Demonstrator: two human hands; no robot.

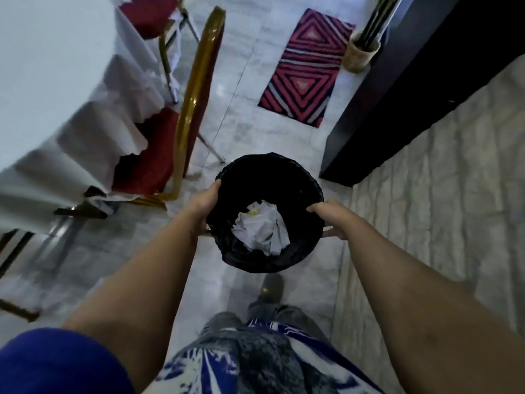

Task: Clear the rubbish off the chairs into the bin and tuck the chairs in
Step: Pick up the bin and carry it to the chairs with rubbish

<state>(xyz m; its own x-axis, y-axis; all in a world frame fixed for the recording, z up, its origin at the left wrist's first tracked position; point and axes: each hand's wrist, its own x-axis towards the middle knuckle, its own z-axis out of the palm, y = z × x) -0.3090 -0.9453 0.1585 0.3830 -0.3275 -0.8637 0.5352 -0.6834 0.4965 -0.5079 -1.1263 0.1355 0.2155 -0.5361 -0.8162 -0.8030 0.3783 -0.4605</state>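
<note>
A black bin (255,177) lined with a black bag hangs in front of me above the floor. My left hand (206,200) grips its left rim and my right hand (331,218) grips its right rim. Crumpled white paper (262,227) lies inside the bin. To the left stands a gold-framed chair (196,81) with a red seat (147,163), its seat partly under the white tablecloth (71,109). A second red chair (150,15) stands farther back by the same table. No rubbish shows on the visible part of either seat.
A red and black patterned mat (306,66) lies on the pale tiled floor ahead. A woven plant pot (359,54) stands beside a dark wall panel (412,95) on the right. More chair legs (17,245) show at the left edge. My foot (271,288) is below the bin.
</note>
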